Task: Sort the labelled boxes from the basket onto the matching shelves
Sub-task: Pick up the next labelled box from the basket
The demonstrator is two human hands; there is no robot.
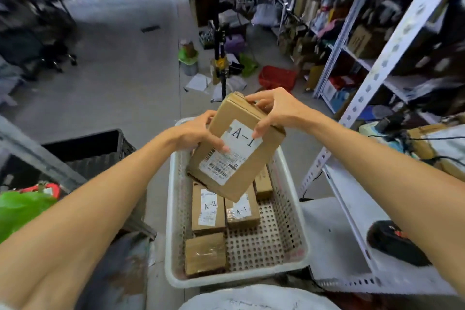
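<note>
Left hand (198, 133) and right hand (274, 111): grip opposite edges of tilted cardboard box A-1 (241, 158), fingers curled round it, above far end of white basket (234, 278). Inside basket: box A-2 (207, 209), smaller A-1 box (242, 214) just beside it, plain box (205, 254) in near-left corner.

One raised cardboard box (236, 148); four more boxes (207, 209) in one white basket (173, 209); one red basket (278, 78).

Head-worn camera looks forward and down, close above basket (177, 209)
</note>
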